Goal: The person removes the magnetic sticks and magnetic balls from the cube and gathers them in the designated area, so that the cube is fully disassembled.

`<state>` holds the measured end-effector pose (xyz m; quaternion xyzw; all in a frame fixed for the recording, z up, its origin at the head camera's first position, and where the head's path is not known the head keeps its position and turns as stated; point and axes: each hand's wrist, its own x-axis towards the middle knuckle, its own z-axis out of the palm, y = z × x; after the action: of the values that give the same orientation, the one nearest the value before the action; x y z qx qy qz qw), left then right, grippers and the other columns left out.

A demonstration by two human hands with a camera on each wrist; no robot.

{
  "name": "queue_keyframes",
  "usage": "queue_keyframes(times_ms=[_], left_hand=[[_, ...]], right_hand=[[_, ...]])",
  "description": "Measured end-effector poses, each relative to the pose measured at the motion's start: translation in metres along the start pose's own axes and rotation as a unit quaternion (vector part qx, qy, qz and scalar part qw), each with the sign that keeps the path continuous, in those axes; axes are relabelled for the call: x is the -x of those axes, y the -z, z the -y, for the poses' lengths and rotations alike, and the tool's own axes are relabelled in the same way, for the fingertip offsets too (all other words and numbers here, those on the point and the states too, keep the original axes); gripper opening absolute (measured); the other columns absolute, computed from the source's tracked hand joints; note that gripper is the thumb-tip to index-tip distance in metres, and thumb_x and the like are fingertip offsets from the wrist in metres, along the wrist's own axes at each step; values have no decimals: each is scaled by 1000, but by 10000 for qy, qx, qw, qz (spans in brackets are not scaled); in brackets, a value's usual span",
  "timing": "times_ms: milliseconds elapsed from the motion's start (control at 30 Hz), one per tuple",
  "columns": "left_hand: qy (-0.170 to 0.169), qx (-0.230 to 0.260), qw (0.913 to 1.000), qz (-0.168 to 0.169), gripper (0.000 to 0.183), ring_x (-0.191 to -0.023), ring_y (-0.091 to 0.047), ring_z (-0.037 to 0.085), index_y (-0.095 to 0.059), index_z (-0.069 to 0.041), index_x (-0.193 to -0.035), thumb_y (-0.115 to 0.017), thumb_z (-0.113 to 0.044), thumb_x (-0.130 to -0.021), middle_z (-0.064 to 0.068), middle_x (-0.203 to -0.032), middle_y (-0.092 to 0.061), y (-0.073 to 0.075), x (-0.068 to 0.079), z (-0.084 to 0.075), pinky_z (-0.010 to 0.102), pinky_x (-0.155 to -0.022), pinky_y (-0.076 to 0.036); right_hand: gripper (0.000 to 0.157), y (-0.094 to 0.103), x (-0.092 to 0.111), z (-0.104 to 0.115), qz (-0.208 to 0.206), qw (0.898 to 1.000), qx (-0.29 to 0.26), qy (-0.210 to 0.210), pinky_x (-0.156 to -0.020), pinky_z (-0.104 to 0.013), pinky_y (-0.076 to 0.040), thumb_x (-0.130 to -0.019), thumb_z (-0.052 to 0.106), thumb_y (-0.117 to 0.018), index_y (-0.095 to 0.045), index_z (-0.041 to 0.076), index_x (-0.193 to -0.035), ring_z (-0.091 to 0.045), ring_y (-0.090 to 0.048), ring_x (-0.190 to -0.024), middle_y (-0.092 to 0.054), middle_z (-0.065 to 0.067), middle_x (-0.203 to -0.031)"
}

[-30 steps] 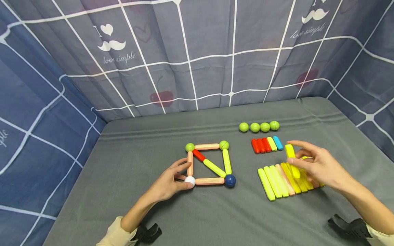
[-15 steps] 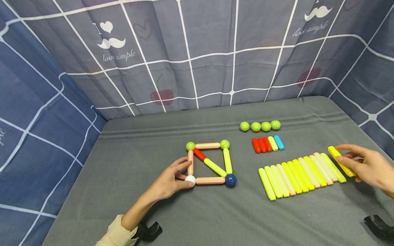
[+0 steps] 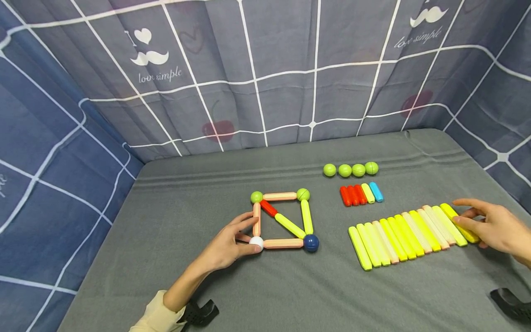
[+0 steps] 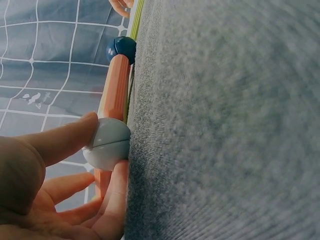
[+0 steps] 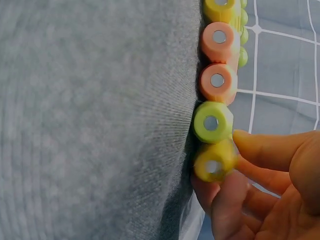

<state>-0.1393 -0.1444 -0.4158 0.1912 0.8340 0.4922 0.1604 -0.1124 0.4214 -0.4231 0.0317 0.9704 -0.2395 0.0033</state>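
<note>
My left hand [image 3: 230, 242] grips the white ball [image 4: 107, 144] at the near left corner of a square frame, thumb on one side and fingers on the other. Peach rods [image 3: 283, 244], a yellow-green rod [image 3: 306, 216], green balls [image 3: 303, 194] and a dark blue ball [image 3: 311, 243] make up the frame. A short red rod [image 3: 268, 208] and a yellow-green rod [image 3: 289, 225] cross it diagonally. At the right, my right hand [image 3: 493, 226] pinches a yellow magnetic rod [image 5: 216, 161] at the end of the long row, right beside a yellow-green rod [image 5: 213, 122].
The row of long yellow, green and peach rods [image 3: 398, 237] lies on the grey cloth [image 3: 199, 184]. Behind it are short red rods [image 3: 351, 195], a short blue rod [image 3: 376, 192] and several green balls [image 3: 345, 170] in a line. A checked curtain [image 3: 282, 106] rises behind.
My right hand has carried the yellow rod rightward past the row, then lowered it against the row's right end. My left hand has stayed on the white ball.
</note>
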Motion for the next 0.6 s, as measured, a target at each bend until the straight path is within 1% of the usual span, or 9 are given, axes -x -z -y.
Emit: queue_keyframes(times_ms=[133,233,367,433,500,567,600], left_hand=[[-41,30,10000,9,71,-97,-63,22,-44,2,-146,-79,-10,-85,14,-156,-30,0,0,-1,26,-77,-54],[-45,57,10000,22,72,-97,-63,22,-44,2,-146,-79,-10,-85,14,-156,-30,0,1,-1,26,-77,-54],[-15,85,10000,26,71,-98,-63,22,-44,2,-145,-79,-10,-85,13,-156,-30,1,1,-1,26,-77,-54],[-1,106,9999,29,71,-98,-63,22,-44,3,-145,-79,-9,-85,14,-157,-29,1,1,-1,26,-77,-54],[41,95,9999,18,71,-98,-63,22,-44,2,-145,-80,-9,-84,13,-157,-29,1,1,-1,26,-77,-54],[26,92,10000,17,71,-97,-63,22,-44,2,-145,-80,-9,-84,13,-157,-29,1,1,-1,26,-77,-54],[20,97,10000,10,71,-97,-63,22,-45,2,-145,-80,-8,-84,13,-157,-30,1,1,-1,26,-77,-54]], right_hand=[[45,1,0,0,27,10000,-76,58,-46,-30,-49,-99,16,-61,-45,-15,-127,-9,-52,-60,-60,-31,-98],[43,1,0,0,55,9999,-117,69,-46,-29,-49,-100,15,-61,-47,-16,-126,-8,-52,-61,-62,-28,-95],[43,1,1,0,83,9999,-143,32,-47,-29,-49,-101,19,-58,-48,-15,-125,-10,-53,-61,-63,-26,-95],[43,1,1,1,66,9999,-136,11,-46,-30,-49,-102,20,-57,-48,-16,-125,-11,-53,-61,-62,-27,-95],[42,2,3,4,-29,10000,-91,-13,-45,-30,-48,-102,18,-57,-49,-16,-123,-17,-56,-63,-61,-30,-95],[40,3,4,9,-269,9996,30,8,-44,-30,-48,-101,17,-58,-49,-17,-122,-25,-59,-65,-58,-34,-97],[39,4,5,13,-409,9991,117,35,-46,-33,-48,-101,17,-58,-51,-16,-120,-30,-60,-68,-57,-36,-99]])
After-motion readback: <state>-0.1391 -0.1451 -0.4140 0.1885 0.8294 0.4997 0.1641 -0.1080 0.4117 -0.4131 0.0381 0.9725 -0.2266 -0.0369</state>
